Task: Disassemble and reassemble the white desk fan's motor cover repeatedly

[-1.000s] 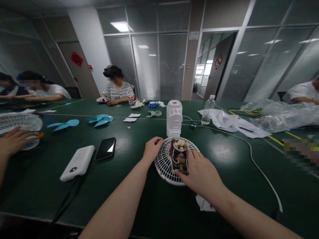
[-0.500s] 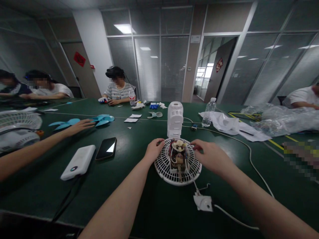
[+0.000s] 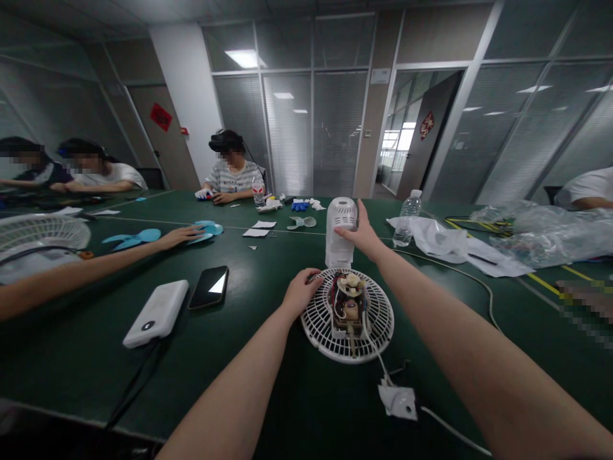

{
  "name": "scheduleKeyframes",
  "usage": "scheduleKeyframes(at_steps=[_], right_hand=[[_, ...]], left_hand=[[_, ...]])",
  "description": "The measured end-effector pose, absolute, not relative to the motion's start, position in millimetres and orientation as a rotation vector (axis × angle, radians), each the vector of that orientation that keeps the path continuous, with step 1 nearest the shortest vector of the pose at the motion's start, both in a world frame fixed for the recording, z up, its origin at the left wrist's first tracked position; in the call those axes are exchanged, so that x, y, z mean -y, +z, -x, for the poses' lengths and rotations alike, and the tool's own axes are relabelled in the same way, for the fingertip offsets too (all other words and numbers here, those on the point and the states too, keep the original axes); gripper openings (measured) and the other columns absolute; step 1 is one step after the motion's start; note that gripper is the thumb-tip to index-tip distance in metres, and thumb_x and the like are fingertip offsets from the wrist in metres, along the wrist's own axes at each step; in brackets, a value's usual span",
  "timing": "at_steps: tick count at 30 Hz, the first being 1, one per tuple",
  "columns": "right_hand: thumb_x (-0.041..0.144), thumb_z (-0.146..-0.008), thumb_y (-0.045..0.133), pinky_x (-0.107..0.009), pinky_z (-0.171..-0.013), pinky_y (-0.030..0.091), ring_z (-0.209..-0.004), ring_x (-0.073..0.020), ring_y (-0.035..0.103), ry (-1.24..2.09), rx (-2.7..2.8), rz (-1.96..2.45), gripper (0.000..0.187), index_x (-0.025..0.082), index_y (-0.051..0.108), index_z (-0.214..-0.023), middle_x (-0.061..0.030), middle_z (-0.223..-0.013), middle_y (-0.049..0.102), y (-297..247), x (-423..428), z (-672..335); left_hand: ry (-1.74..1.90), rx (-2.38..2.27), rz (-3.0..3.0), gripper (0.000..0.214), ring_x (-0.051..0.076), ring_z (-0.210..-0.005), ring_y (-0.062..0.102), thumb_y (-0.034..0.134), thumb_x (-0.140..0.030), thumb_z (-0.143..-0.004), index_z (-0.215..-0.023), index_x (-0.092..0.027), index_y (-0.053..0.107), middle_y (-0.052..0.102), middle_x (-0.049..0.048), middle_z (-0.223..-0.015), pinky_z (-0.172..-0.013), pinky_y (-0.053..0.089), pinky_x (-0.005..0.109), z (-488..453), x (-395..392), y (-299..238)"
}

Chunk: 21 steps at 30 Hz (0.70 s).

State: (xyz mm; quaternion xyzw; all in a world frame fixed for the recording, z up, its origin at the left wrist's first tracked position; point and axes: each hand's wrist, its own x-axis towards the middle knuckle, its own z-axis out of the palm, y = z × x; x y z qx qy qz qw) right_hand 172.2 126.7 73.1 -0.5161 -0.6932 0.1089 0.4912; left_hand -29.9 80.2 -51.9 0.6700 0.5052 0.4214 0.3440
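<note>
A round white fan grille [image 3: 317,332] lies on the table, with an exposed fan motor [image 3: 351,310] and its wires at its centre. The fingers of my left hand [image 3: 301,294] are curled over the grille's upper left rim. Behind the grille stands a white plastic fan housing [image 3: 340,246] with slots near its top. My right hand [image 3: 364,235] grips this housing from the right, thumb across its front and fingers along its side. A thin cable runs from the motor to a small white switch piece [image 3: 398,401] near me.
At the left, another person's hand [image 3: 184,236] touches blue fan blades [image 3: 208,230]. A power bank [image 3: 158,312] and phone [image 3: 209,287] lie nearer. A water bottle [image 3: 408,220], white paper [image 3: 440,237] and clear plastic bags [image 3: 541,233] are at the right. A long cord crosses there.
My right hand has moved from the grille's right rim up and away from me to the white housing and taken hold of it. My left hand stays at the grille.
</note>
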Motion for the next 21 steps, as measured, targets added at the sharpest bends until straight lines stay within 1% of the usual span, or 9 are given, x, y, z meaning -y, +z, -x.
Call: scheduleKeyframes(at_steps=[3, 6, 10, 14, 16, 18, 20, 21], right_hand=[[0.038, -0.068, 0.073, -0.045, -0.103, 0.04, -0.128, -0.0284, 0.048, 0.414, 1.643, 1.204, 0.104, 0.019, 0.012, -0.151, -0.0146, -0.148, 0.039, 70.7, -137.3, -171.8], [0.038, -0.07, 0.072, -0.046, -0.1, 0.044, -0.121, -0.0281, 0.053, 0.441, 1.573, 1.183, 0.099, 0.022, 0.016, -0.15, -0.0134, -0.144, 0.046, 69.8, -139.2, -170.9], [0.039, -0.074, 0.068, -0.046, -0.097, 0.045, -0.121, -0.0282, 0.053, 0.383, 1.433, 1.123, 0.094, 0.027, 0.012, -0.15, -0.0123, -0.143, 0.046, 77.4, -134.0, -167.0], [0.043, -0.074, 0.068, -0.045, -0.093, 0.049, -0.117, -0.0281, 0.056, 0.4, 1.275, 0.994, 0.094, 0.029, 0.012, -0.148, -0.0119, -0.142, 0.046, 87.2, -116.0, -167.3], [0.047, -0.075, 0.067, -0.044, -0.093, 0.05, -0.116, -0.0276, 0.057, 0.454, 1.229, 0.922, 0.09, 0.03, 0.015, -0.147, -0.0109, -0.139, 0.049, 87.7, -96.4, -170.3], [0.05, -0.078, 0.065, -0.043, -0.095, 0.05, -0.118, -0.0266, 0.056, 0.523, 1.207, 0.874, 0.082, 0.032, 0.021, -0.145, -0.0083, -0.137, 0.052, 84.4, -68.6, -173.6], [0.051, -0.08, 0.063, -0.042, -0.098, 0.049, -0.123, -0.0258, 0.053, 0.617, 1.164, 0.869, 0.073, 0.034, 0.028, -0.141, -0.0052, -0.138, 0.051, 78.5, -35.4, -176.0], [0.052, -0.079, 0.063, -0.041, -0.097, 0.05, -0.123, -0.026, 0.053, 0.686, 1.127, 0.891, 0.071, 0.035, 0.031, -0.14, -0.0042, -0.138, 0.051, 75.2, -18.3, -176.7]], left_hand=[[1.104, -1.32, -1.727, 0.03, 0.023, -0.093, 0.065, 0.061, -0.039, -0.083, -0.107, -0.023, 0.068, 0.071, 0.0056, -0.101, -0.086, 0.051, 0.036, 29.4, -80.3, -52.2], [1.111, -1.32, -1.718, 0.029, 0.024, -0.092, 0.065, 0.061, -0.039, -0.082, -0.105, -0.023, 0.068, 0.071, 0.0052, -0.099, -0.085, 0.051, 0.037, 29.2, -80.6, -52.0], [1.129, -1.311, -1.71, 0.028, 0.023, -0.092, 0.065, 0.062, -0.039, -0.082, -0.104, -0.022, 0.069, 0.071, 0.0051, -0.097, -0.087, 0.05, 0.037, 29.1, -79.8, -51.0], [1.133, -1.297, -1.713, 0.029, 0.023, -0.095, 0.064, 0.063, -0.037, -0.082, -0.105, -0.02, 0.068, 0.071, 0.0062, -0.1, -0.089, 0.049, 0.036, 29.7, -79.6, -50.3], [1.129, -1.291, -1.721, 0.03, 0.023, -0.096, 0.064, 0.062, -0.036, -0.083, -0.106, -0.019, 0.068, 0.07, 0.0072, -0.104, -0.09, 0.048, 0.036, 30.0, -80.3, -50.6], [1.125, -1.285, -1.734, 0.03, 0.023, -0.097, 0.064, 0.061, -0.036, -0.083, -0.107, -0.019, 0.067, 0.069, 0.0078, -0.109, -0.09, 0.048, 0.036, 30.3, -81.1, -51.4], [1.125, -1.282, -1.75, 0.03, 0.023, -0.097, 0.064, 0.06, -0.036, -0.083, -0.107, -0.019, 0.067, 0.068, 0.0082, -0.11, -0.089, 0.049, 0.037, 30.4, -81.2, -51.9], [1.127, -1.283, -1.758, 0.03, 0.023, -0.097, 0.064, 0.06, -0.036, -0.083, -0.107, -0.019, 0.067, 0.068, 0.0085, -0.11, -0.089, 0.049, 0.037, 30.6, -80.9, -51.9]])
